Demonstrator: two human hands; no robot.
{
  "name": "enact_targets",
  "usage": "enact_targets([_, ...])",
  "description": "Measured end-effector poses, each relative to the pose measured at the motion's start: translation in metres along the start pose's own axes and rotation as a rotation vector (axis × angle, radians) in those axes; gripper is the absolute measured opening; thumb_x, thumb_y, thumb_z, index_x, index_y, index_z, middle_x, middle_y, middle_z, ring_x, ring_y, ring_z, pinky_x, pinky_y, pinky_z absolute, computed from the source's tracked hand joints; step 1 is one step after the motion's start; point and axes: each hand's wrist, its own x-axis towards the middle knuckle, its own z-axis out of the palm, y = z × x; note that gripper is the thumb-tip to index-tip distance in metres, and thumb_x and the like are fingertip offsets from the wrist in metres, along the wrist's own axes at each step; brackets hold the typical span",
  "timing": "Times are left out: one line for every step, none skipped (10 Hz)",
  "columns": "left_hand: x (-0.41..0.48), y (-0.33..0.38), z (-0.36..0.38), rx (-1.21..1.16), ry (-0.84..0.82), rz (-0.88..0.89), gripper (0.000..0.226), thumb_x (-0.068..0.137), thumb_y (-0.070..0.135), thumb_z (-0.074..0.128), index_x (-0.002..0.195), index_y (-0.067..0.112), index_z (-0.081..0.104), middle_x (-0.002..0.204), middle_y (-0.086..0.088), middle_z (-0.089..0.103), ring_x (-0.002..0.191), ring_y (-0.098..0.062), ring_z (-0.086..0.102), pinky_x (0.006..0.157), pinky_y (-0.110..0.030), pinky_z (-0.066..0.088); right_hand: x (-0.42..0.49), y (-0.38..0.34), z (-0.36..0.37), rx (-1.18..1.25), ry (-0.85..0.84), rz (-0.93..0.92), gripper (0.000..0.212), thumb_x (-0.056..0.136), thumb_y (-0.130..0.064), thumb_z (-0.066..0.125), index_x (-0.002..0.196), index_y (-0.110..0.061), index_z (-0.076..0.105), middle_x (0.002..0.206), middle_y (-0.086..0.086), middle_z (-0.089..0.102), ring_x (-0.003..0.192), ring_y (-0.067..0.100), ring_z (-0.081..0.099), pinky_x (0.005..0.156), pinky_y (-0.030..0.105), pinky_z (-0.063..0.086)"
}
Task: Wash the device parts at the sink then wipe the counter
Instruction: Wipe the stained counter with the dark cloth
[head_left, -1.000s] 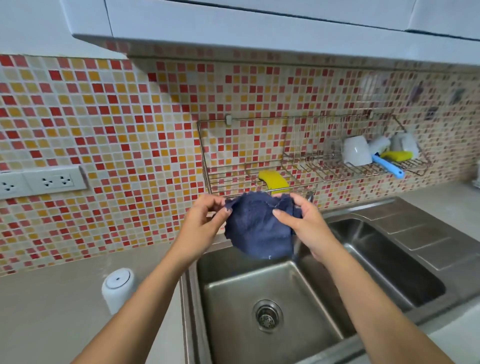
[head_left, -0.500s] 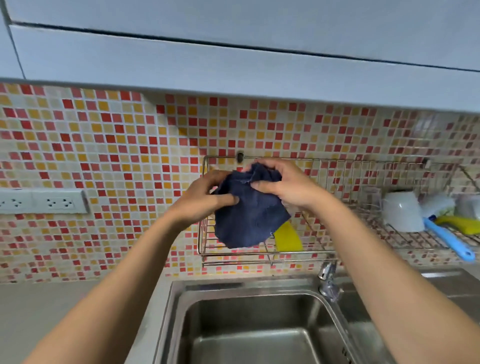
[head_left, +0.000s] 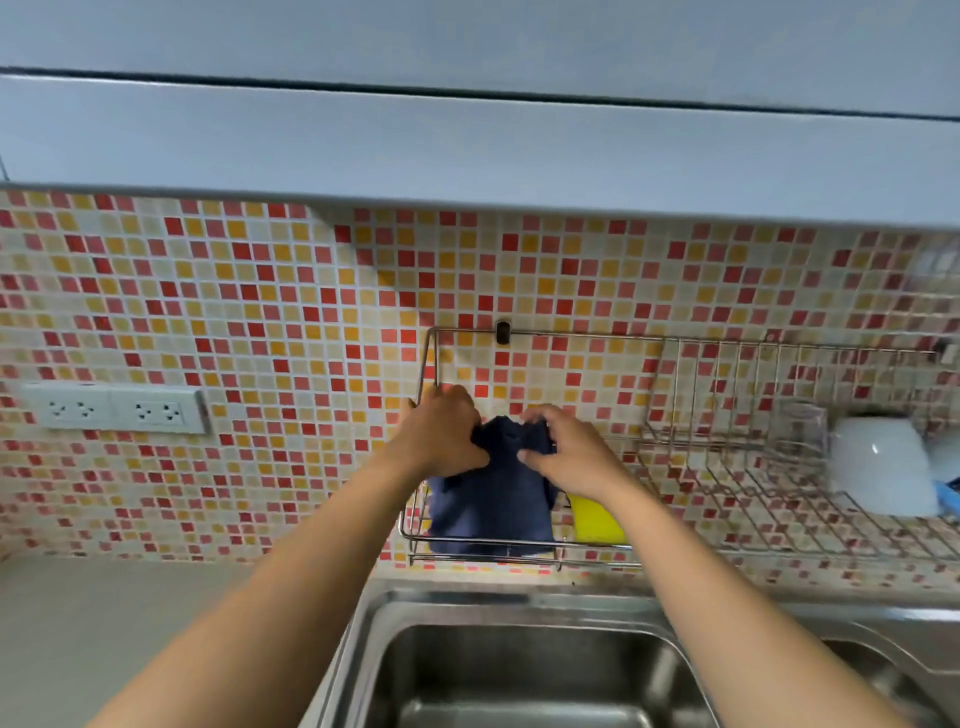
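While your forearms reach forward over the stainless steel sink basin (head_left: 519, 670), note that both hands work at the same height above its rear rim. Your left hand (head_left: 441, 436) is closed on the upper left edge of the dark blue wiping cloth (head_left: 491, 509); your right hand (head_left: 569, 454) pinches the upper right edge, fingers curled into the fabric. The cloth hangs straight down from both grips, its long axis roughly vertical, with its lower hem level with the front rail of the wall-mounted wire dish rack (head_left: 727, 493). It lies directly ahead of you, between the hands, and neither hand is clearly nearer. Whether the cloth already rests on a rack wire cannot be determined. A yellow sponge (head_left: 597, 519) sits just beside the cloth on its right. Farther right, a white upturned cup (head_left: 878, 467) occupies the rack. Behind everything stands the red and orange mosaic tile wall (head_left: 260, 312).
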Motion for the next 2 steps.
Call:
enact_targets([-0.0008, 0.0167, 0.0374, 0.228, 0.071, 0.015, 0.066, 0.089, 0.039, 0.052, 0.146, 0.020, 0.025, 0.158, -0.003, 0.010, 0.143, -0.027, 0.014, 0.112, -0.057, 0.010, 0.0005, 0.0180, 0.0189, -0.335, 0.001, 0.084, 0.063, 0.084, -0.024, 0.063, 0.140, -0.023, 0.033, 0.130, 0.007, 0.054, 0.116, 0.029, 0.052, 0.089, 0.035, 0.047])
enact_targets([-0.0042, 0.0163, 0.0392, 0.158, 0.225, 0.005, 0.066, 0.093, 0.031, 0.048, 0.148, 0.018, 0.016, 0.158, -0.004, 0.014, 0.143, -0.025, 0.016, 0.116, -0.047, 0.009, 0.0002, 0.0221, 0.0183, -0.334, 0.055, 0.088, 0.058, 0.086, -0.024, 0.061, 0.139, -0.022, 0.036, 0.132, 0.006, 0.053, 0.118, 0.028, 0.050, 0.093, 0.035, 0.045])
